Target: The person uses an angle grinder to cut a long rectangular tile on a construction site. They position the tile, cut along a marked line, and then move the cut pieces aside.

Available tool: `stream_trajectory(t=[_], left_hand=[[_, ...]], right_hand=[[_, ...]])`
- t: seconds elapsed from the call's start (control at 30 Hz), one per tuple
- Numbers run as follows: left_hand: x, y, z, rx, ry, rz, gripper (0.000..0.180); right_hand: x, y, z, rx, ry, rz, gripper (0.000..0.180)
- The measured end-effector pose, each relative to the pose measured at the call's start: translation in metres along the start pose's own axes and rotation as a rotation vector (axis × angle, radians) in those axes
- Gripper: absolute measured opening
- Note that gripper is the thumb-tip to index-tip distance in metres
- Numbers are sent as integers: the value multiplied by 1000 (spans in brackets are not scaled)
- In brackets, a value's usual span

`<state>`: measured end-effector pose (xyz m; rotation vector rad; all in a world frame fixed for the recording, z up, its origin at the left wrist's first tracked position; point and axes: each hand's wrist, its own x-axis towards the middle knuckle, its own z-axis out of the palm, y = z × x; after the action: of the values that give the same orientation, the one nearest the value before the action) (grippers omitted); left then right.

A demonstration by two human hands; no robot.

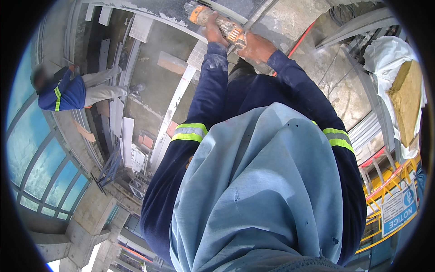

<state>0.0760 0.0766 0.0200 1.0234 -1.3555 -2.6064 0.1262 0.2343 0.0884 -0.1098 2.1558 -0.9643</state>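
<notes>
A dusty orange and grey angle grinder [234,33] lies across the top of the view, held in both my hands. My left hand [213,31] is closed round its body near the front end. Round the rear end my right hand [259,48] is wrapped. The grinder's head reaches the edge of a dark grey panel [174,10] with a pale rim; whether its disc touches the panel cannot be made out. Pale dust coats the tool and my left cuff.
A co-worker [68,90] in a dark blue top stands at the left. Long white metal profiles [170,106] lie on the dusty concrete floor. A red cord [302,38] runs near my right hand. Wrapped yellow insulation [404,97] and a yellow railing [376,199] are at the right.
</notes>
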Motion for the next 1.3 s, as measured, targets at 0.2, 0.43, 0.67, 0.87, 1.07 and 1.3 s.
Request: stream_trajectory(t=[0.2, 0.43, 0.67, 0.87, 1.07, 1.3], left_hand=[[-11, -5, -1, 16, -17, 30, 41], [-12, -6, -1, 22, -26, 31, 43], [7, -4, -1, 23, 36, -10, 35], [7, -2, -2, 25, 24, -6, 44], [-17, -6, 4, -13, -27, 19, 34], [-20, -9, 3, -3, -31, 35, 38]], right_hand=[[-12, 5, 4, -66, 107, -42, 48], [-7, 12, 9, -78, 124, -25, 45], [6, 3, 0, 34, 6, -29, 37], [2, -3, -4, 12, 17, -35, 38], [-15, 10, 2, -47, 105, -35, 47], [-13, 14, 4, -45, 69, 15, 50]])
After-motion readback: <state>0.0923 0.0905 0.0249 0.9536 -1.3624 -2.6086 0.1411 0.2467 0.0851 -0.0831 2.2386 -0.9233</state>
